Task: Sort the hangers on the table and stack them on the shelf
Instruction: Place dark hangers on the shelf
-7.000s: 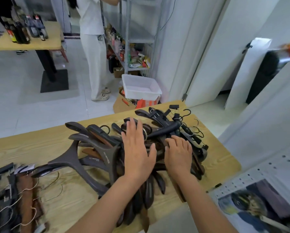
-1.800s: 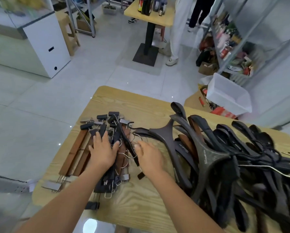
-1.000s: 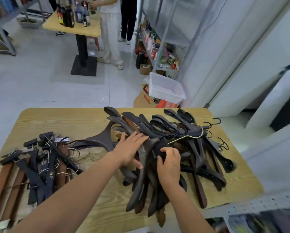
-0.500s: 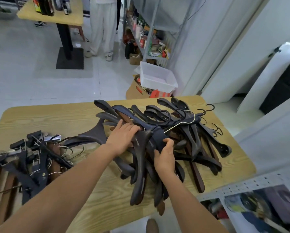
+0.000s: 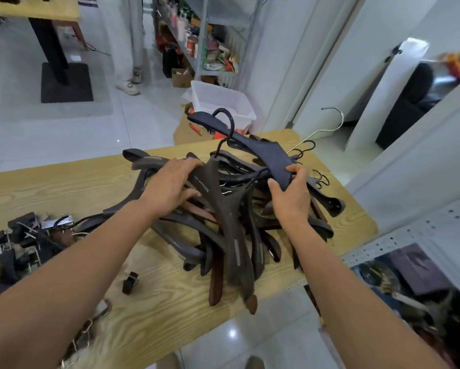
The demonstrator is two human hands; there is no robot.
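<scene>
- Nothing fully legible anywhere right now.
- Brown hanger (image 5: 225, 217), held in L hand (image 5: 170, 186): one line of small pale print along its shoulder, just beside the thumb. Too small and blurred to read, can't tell if it's a brand.
- Same hanger, lower down the arm: pale grey strip, maybe a label, no letters to make out.
- Navy hanger (image 5: 266, 153) in R hand (image 5: 290, 198): nothing legible on the face twd cam.
- Red can (image 5: 192, 46) on the far rack (image 5: 204, 30): label colour only, text is a smear.
- Packets (image 5: 218, 58) on the same rack: bright printing, all blurred.
</scene>
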